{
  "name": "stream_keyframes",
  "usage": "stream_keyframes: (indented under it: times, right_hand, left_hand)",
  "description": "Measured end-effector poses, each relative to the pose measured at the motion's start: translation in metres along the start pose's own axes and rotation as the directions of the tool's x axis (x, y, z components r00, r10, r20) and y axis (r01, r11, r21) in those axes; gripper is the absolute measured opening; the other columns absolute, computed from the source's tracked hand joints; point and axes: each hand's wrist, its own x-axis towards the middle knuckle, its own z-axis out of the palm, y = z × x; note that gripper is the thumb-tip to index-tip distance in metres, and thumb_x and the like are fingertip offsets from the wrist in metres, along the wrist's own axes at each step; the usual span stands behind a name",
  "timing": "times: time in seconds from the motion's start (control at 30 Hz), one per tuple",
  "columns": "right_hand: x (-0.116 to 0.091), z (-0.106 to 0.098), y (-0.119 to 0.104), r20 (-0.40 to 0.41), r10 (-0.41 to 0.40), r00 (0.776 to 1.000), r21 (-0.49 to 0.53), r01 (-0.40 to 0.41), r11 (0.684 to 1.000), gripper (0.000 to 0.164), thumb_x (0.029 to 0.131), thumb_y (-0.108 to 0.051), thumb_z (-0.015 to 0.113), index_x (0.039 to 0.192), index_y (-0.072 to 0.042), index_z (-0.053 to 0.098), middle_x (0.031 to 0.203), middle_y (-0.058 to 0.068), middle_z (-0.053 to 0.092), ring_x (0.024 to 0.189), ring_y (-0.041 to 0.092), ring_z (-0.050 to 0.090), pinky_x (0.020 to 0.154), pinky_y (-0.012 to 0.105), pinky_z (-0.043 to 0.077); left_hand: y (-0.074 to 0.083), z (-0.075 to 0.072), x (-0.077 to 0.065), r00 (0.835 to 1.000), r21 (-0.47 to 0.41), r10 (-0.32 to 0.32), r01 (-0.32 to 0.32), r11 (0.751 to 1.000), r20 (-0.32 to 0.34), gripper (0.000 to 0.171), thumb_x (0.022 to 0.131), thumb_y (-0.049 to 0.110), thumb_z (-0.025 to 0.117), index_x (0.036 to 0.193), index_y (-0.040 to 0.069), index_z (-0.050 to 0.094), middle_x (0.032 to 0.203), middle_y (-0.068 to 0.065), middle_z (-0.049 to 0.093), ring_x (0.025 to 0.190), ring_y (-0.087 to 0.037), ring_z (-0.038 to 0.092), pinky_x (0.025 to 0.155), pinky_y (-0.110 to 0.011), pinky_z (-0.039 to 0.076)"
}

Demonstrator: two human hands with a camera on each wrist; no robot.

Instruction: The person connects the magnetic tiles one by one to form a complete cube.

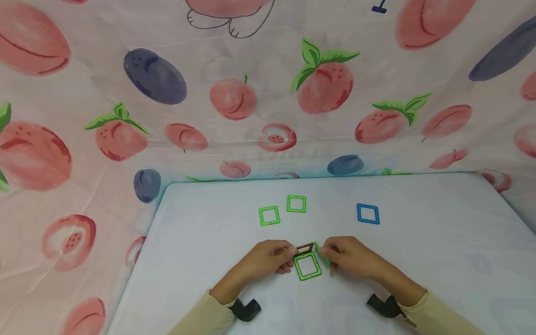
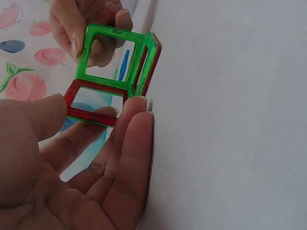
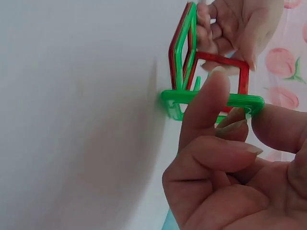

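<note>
Clearly, we see both hands working together on the white table, well in from its left and right edges. Our left hand pinches a red square frame between thumb and fingertips, while our right hand pinches an upright green frame by its outer side. The two held pieces meet along one side, forming a corner above a flat green frame, beneath which the wrist views show a red layer; whether this layer touches the tabletop, we cannot tell. Farther off, toward the table's far edge, lie two loose green pieces: the left one sits a little nearer the left edge, the right one a little nearer the far edge, and they are apart. A blue frame lies toward the far-right corner, separate from everything. We have a black fitting at each wrist, below pale sleeves, and behind the far edge hangs a fruit-patterned cloth.
</note>
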Motion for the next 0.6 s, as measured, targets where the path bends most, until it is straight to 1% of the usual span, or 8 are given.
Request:
stream_keyframes:
  times: [0.13,0.27,0.43,0.6]
  right_hand:
    - [0.001,0.0038,-0.002,0.018,0.026,1.0,0.058,-0.027,0.998,0.03,0.097,-0.033,0.051,0.091,-0.006,0.062,0.067,0.005,0.063,0.068,0.02,0.057,0.058,0.026,0.042]
    - [0.0004,0.0052,-0.0014,0.025,0.027,0.999,0.061,-0.028,0.998,0.028,0.098,-0.031,0.05,0.091,-0.007,0.062,0.069,0.005,0.064,0.069,0.021,0.058,0.06,0.028,0.043]
    - [-0.0004,0.0053,-0.0005,-0.008,0.01,1.0,-0.001,-0.01,1.0,0.026,0.097,-0.032,0.051,0.09,-0.01,0.063,0.069,0.003,0.062,0.065,0.015,0.053,0.056,0.026,0.042]
    - [-0.0023,0.0044,0.0003,-0.09,-0.041,0.995,-0.107,0.032,0.994,0.025,0.093,-0.04,0.056,0.088,-0.016,0.064,0.068,-0.005,0.056,0.063,0.009,0.05,0.054,0.024,0.041]
  left_hand:
    - [0.0,0.0009,0.0006,1.0,0.011,-0.006,0.005,1.0,0.008,0.029,0.094,0.039,0.055,0.102,0.014,0.067,0.08,-0.005,0.066,0.071,-0.015,0.065,0.064,-0.027,0.055]
    - [0.0,0.001,0.0005,1.0,0.019,-0.015,0.014,1.0,0.02,0.029,0.093,0.04,0.055,0.101,0.014,0.067,0.079,-0.003,0.066,0.071,-0.014,0.064,0.064,-0.026,0.054]
    - [-0.0003,-0.0004,-0.0001,1.0,0.033,-0.001,0.0,0.999,0.028,0.031,0.093,0.041,0.055,0.101,0.014,0.067,0.079,-0.002,0.066,0.071,-0.013,0.064,0.063,-0.025,0.054]
    - [0.0002,-0.0016,-0.0004,1.0,0.042,0.003,-0.004,0.999,0.031,0.031,0.093,0.041,0.055,0.101,0.014,0.067,0.08,-0.002,0.065,0.071,-0.013,0.064,0.064,-0.025,0.054]
